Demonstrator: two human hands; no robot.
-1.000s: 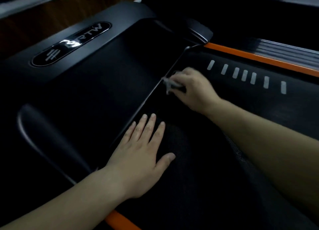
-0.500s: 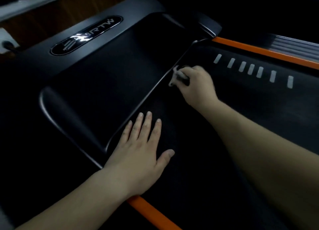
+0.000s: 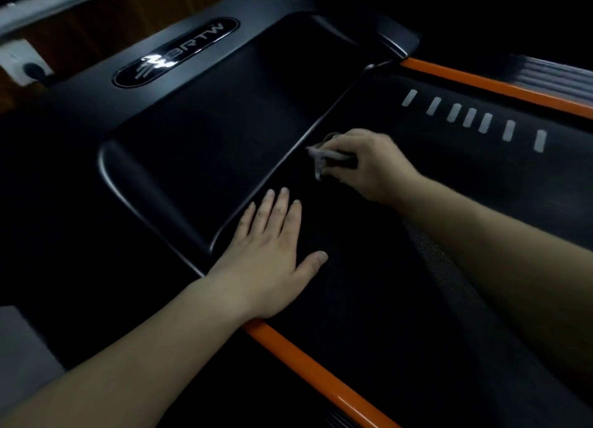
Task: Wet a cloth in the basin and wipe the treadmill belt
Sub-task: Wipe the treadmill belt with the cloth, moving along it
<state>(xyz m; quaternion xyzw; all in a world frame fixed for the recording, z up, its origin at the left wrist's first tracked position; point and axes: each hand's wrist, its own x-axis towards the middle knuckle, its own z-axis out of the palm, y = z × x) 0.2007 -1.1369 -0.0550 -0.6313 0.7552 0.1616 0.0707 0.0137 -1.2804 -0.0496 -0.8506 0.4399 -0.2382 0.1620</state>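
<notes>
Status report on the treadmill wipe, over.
Left hand flat on belt. Right hand grips cloth at belt's front edge. Nothing visible in the way.

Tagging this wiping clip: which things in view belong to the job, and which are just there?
Job: cloth, pinched in the right hand; treadmill belt; left hand, flat on the belt.
Just there: logo badge; orange side rail; wall socket.
</notes>
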